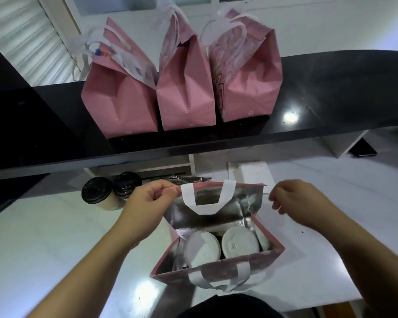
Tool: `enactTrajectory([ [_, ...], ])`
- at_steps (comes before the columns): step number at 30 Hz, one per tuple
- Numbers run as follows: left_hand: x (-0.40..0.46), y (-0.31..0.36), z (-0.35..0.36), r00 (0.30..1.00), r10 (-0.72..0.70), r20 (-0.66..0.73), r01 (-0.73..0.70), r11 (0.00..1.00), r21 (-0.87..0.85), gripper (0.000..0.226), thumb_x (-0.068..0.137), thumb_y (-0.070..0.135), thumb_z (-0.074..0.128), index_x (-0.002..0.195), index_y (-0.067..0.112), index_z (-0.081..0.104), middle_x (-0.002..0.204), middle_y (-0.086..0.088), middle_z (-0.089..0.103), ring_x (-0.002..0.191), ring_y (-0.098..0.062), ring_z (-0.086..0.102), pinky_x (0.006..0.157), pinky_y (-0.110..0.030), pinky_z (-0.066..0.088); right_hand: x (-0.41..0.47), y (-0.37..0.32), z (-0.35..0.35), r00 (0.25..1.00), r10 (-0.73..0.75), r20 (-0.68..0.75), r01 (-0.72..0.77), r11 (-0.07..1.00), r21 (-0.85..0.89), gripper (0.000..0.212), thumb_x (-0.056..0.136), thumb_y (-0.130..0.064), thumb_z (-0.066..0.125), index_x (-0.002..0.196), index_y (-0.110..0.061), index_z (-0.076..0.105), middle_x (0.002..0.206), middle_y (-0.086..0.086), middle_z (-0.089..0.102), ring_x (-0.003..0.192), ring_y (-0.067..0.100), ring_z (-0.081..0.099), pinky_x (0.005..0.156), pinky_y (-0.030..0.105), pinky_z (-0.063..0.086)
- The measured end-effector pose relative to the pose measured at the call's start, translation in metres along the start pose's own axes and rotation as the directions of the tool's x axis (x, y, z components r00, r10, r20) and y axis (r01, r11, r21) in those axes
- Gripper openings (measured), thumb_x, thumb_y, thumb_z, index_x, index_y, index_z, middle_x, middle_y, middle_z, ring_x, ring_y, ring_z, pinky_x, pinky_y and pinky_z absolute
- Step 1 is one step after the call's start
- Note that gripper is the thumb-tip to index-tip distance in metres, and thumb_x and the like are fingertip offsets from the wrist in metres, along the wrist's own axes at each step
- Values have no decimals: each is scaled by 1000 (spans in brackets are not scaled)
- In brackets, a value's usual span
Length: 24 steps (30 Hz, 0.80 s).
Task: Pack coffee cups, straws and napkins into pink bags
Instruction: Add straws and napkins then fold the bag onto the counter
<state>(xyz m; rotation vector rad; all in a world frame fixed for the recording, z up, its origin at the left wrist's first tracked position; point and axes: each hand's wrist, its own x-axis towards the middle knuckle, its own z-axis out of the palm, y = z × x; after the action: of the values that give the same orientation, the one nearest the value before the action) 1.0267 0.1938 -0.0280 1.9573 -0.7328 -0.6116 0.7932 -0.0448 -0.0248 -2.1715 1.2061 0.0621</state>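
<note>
Your left hand (145,200) pinches the far rim of the open pink bag (216,269) at its left corner, lifting that wall so the silver lining faces you and the mouth stays wide, which looks like the reason for the grip. Your right hand (296,203) hovers just beside the far right corner with fingers loosely curled and grasping nothing (it seems poised to catch that corner, though that is only a judgement). The bag stands upright on the white table (55,249) right in front of you, mouth pointing up, its long axis running left to right across your view. Inside, two white-lidded cups (221,246) stand side by side along that axis, with a third partly hidden at the right end. Two black-lidded cups (110,191) wait on the table beyond your left hand, upright. Three filled pink bags (184,88) stand in a row on the black counter (331,99), tops folded shut. Straws or napkins inside the open bag cannot be made out.
</note>
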Motion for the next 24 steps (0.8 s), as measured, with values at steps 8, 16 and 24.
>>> enactTrajectory([
  [8,5,-5,4,1000,20,-7,-20,1000,16,17,103,36,61,96,36,76,80,2,78,74,-24,74,72,-44,61,130,12,63,1000,-6,-11,4,976,-220,32,97,-31,60,121,-11,67,118,13,70,106,32,64,89,38,54],
  [16,5,2,8,1000,11,3,-10,999,-33,22,93,51,59,95,37,77,83,3,77,76,-25,73,71,-53,59,178,26,99,997,75,20,-66,953,-295,65,90,-51,67,134,-8,50,130,20,53,120,40,51,94,48,50],
  [24,5,-2,8,1000,-22,-15,22,1000,-19,25,89,51,59,97,36,78,88,3,78,79,-26,72,71,-49,57,184,42,98,997,28,-74,-38,990,-135,19,94,-14,50,85,-3,63,84,17,66,79,36,59,64,34,44],
])
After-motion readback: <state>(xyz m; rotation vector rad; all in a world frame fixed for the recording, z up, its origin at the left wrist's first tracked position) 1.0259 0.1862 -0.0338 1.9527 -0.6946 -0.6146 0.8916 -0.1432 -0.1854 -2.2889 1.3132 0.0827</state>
